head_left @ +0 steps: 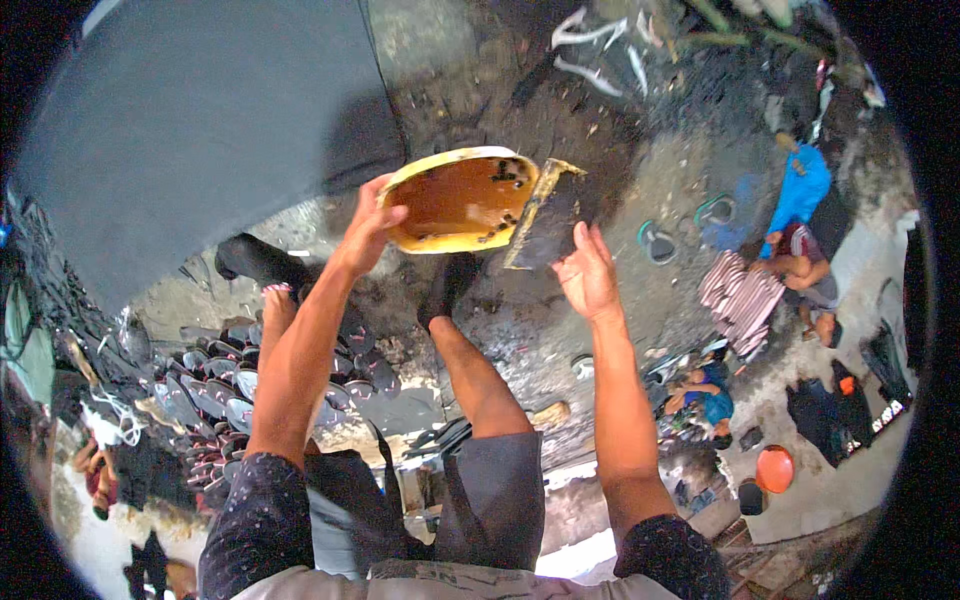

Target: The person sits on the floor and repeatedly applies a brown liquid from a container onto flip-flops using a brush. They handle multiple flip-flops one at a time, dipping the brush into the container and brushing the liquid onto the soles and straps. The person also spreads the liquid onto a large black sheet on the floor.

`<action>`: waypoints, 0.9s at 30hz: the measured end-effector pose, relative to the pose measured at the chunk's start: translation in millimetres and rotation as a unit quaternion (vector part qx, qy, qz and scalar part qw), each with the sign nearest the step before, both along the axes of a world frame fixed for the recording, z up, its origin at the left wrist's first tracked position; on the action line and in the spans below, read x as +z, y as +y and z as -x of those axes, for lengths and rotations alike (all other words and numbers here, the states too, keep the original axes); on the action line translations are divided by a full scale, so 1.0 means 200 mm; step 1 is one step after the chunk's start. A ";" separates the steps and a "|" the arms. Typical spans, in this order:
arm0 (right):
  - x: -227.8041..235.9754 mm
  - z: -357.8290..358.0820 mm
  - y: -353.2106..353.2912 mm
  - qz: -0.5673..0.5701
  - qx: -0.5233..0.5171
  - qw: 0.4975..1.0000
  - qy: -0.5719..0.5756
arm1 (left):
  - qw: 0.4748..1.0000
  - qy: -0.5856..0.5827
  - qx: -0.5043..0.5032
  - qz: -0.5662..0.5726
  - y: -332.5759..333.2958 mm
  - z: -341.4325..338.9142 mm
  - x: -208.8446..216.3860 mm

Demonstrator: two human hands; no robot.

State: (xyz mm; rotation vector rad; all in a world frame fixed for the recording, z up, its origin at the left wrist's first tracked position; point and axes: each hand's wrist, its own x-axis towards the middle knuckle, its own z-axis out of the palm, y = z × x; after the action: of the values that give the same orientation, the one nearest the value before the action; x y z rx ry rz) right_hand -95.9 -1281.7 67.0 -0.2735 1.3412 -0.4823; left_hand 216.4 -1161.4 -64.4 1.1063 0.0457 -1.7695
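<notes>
My left hand (372,232) grips the left rim of a yellowish plastic tub (452,243), thumb over the edge. The tub is tilted so its inside shows, with amber-brown liquid or coating and dark specks along the right side. At the tub's right rim is a flat dark plate (550,225) with a crusted yellow edge; it looks like a spreader. Beside the plate, my right hand (588,275) has its fingers stretched out and thumb apart. Whether it touches the plate is unclear.
A large dark grey sheet (230,130) spreads at the upper left. Several sandal soles (230,375) are piled by my leg. Loose sandals (656,243) lie on the stained floor to the right. Other people (800,265) sit at the right, near an orange round object (775,468).
</notes>
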 end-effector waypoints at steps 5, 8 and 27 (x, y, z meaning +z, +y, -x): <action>0.34 -0.87 -0.17 0.082 0.001 0.995 -0.061 | 0.981 -0.017 0.170 0.087 -0.04 -0.71 0.51; 0.57 -1.50 -0.24 0.155 0.027 0.986 -0.052 | 0.963 -0.071 0.236 0.112 -0.01 -1.15 0.76; 0.62 -4.00 -0.84 0.225 0.272 0.921 -0.162 | 0.746 -0.175 0.641 0.041 0.08 -2.34 1.05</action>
State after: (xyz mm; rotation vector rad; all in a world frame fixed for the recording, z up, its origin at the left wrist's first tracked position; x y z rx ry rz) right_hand 705.0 -1449.6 191.3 -0.8823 0.7666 -0.3362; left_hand 684.8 -1145.1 146.0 0.9147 0.3965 -0.3035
